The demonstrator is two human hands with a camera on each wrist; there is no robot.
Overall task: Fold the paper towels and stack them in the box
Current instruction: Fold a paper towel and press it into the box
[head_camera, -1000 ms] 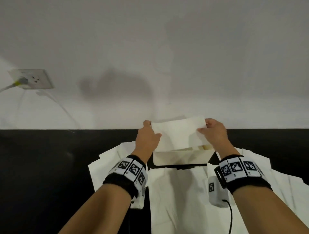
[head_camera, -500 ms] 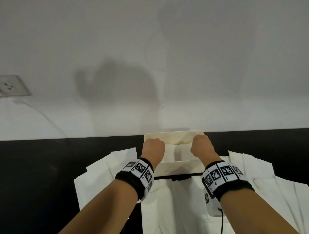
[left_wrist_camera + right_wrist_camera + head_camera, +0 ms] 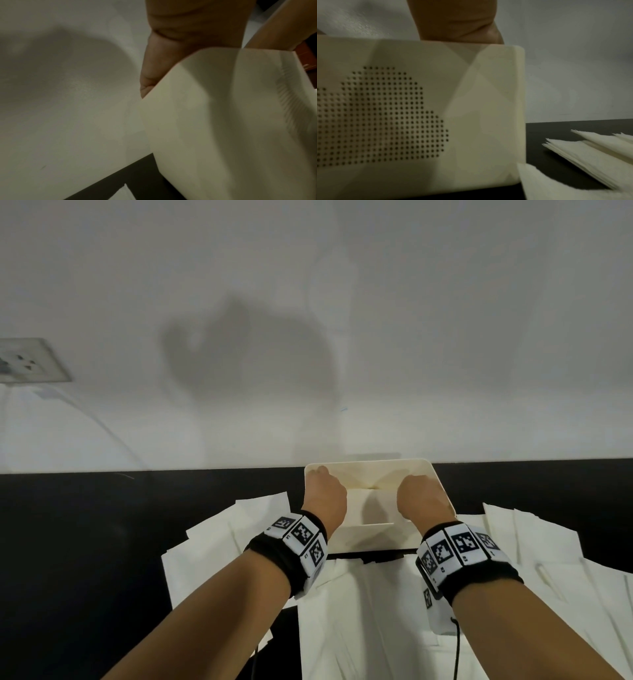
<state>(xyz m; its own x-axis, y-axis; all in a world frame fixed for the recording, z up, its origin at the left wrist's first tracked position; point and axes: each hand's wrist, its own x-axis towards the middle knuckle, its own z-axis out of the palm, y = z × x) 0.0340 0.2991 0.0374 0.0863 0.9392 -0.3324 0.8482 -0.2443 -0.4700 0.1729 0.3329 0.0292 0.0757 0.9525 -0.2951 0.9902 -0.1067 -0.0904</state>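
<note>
The cream box (image 3: 371, 537) stands on the black table (image 3: 85, 542), its far rim close to the white wall (image 3: 308, 302) and its open top facing up. A folded paper towel (image 3: 371, 503) lies inside it, low between the walls. Both hands reach down into the box: the left hand (image 3: 323, 496) at the left inner wall and the right hand (image 3: 421, 496) at the right inner wall, knuckles up and fingers hidden below the rim, so I cannot tell whether they hold the towel or press on it. In the right wrist view the near face of the box shows a patch of small round holes, and its rounded right edge stands just beside loose paper towels (image 3: 590, 152) on the table. More unfolded paper towels (image 3: 359, 611) spread in front of the box and to both sides, overlapping, their edges reaching under the forearms. To the left of them the table runs bare and dark. A wall socket (image 3: 27, 361) sits far left on the wall, well apart from the box.
</note>
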